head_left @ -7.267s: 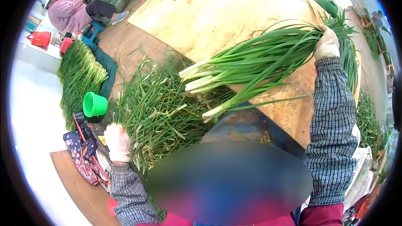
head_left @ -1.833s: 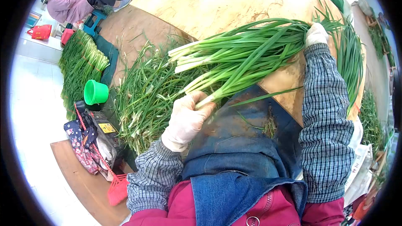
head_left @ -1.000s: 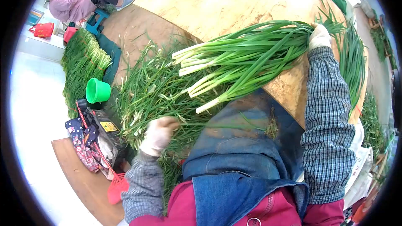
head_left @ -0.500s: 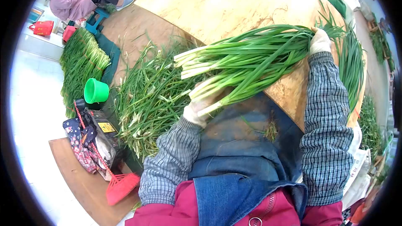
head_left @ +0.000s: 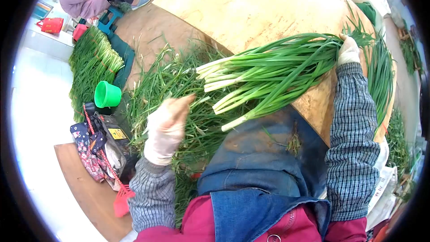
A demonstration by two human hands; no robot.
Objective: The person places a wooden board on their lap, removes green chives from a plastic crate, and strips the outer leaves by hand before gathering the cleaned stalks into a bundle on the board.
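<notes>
My right hand (head_left: pixel 348 50), in a pale glove, is closed round the leafy end of a bunch of long green stalks (head_left: pixel 286 67). The bunch's white ends point left, over my lap and the loose leaves. My left hand (head_left: pixel 168 127), also gloved and a little blurred, is raised left of the white ends, apart from them. Its fingers are bent together, and whether anything small is between them cannot be made out. Below and behind it lies a heap of loose green leaves (head_left: pixel 197 121).
A wooden board (head_left: pixel 260 4) spans the top, with more greens (head_left: pixel 380 80) hanging at its right. On the left are a green bucket (head_left: pixel 107 94), stacked bundled greens (head_left: pixel 92 69), a black crate (head_left: pixel 117 133) and a red bag (head_left: pixel 50 25). A person (head_left: pixel 85 0) sits at the upper left.
My left hand has moved from beneath the bunch's white ends to the left, away from them. My right hand keeps hold of the bunch. The whole view has shifted slightly.
</notes>
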